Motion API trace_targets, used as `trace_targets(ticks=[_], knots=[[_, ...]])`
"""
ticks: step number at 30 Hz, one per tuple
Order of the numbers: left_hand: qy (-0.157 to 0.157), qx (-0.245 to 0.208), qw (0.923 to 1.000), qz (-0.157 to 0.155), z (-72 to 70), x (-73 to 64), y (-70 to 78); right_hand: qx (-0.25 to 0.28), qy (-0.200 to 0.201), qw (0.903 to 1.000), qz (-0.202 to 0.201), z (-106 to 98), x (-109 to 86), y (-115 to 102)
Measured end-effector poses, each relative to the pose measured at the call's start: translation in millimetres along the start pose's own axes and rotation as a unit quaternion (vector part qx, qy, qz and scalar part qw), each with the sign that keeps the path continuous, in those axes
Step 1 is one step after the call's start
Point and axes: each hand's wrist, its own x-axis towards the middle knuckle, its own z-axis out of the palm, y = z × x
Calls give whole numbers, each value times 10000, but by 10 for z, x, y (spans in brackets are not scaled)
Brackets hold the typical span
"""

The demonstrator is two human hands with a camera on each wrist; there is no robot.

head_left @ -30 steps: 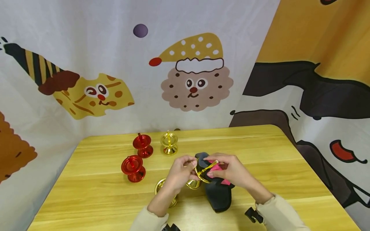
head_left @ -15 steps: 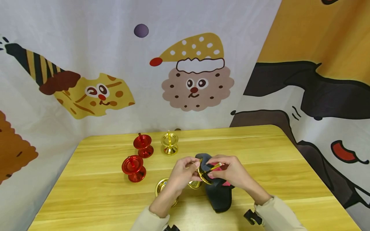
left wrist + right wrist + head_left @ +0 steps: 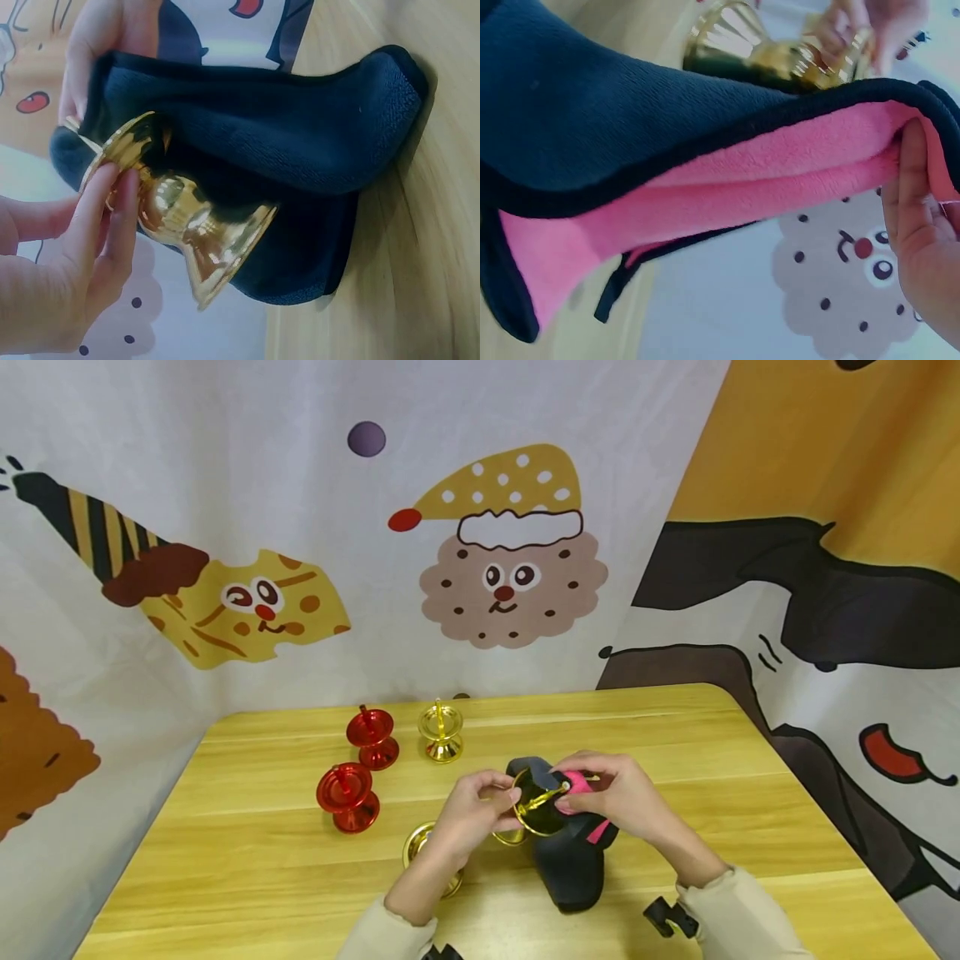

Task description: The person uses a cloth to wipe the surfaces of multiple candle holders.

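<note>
My left hand [image 3: 480, 810] pinches the rim of a gold, goblet-shaped candle holder [image 3: 176, 199] with a thin twisted rod rising from its dish. In the head view the holder is tilted, its dish [image 3: 538, 806] facing right. A dark cloth with pink lining [image 3: 570, 868] hangs behind and beside it, and its lower end reaches the tabletop. My right hand [image 3: 618, 802] holds the cloth's upper part between thumb and fingers, close to the rod's tip. In the right wrist view, fingers lie against the pink lining [image 3: 772, 161].
Two red candle holders [image 3: 345, 793] stand on the left of the wooden table [image 3: 247, 877]. Behind them to the right is another gold holder [image 3: 441, 731]. One more gold holder [image 3: 416, 843] is partly hidden behind my left forearm. A printed curtain hangs along the far edge.
My right hand has moved slightly right and up with the cloth, away from the dish. The dish now shows more fully. The standing holders have stayed put.
</note>
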Motion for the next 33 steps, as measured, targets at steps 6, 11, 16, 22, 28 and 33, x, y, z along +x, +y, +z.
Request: trace_targets(ticks=[6,11,16,22,28,33], knots=[[138,-212,9997,-18,-33,3,-31,-11,585,9982,-114,-66,-34,-76],[219,-438,9988,75,-21,7,-29,-296,1282,9901,-491,62,-11,-19],[360,-600,9972,271,19,17,-36,-1419,1298,9773,-883,207,-4,92],[590,-992,9927,360,6,29,-41,-2274,793,9600,-1429,191,-46,172],[490,-1045,9925,398,-4,18,-31,-2089,658,9610,-1687,170,-63,231],[555,-965,9930,401,-7,11,-23,-1660,890,9644,-1855,180,-51,241]])
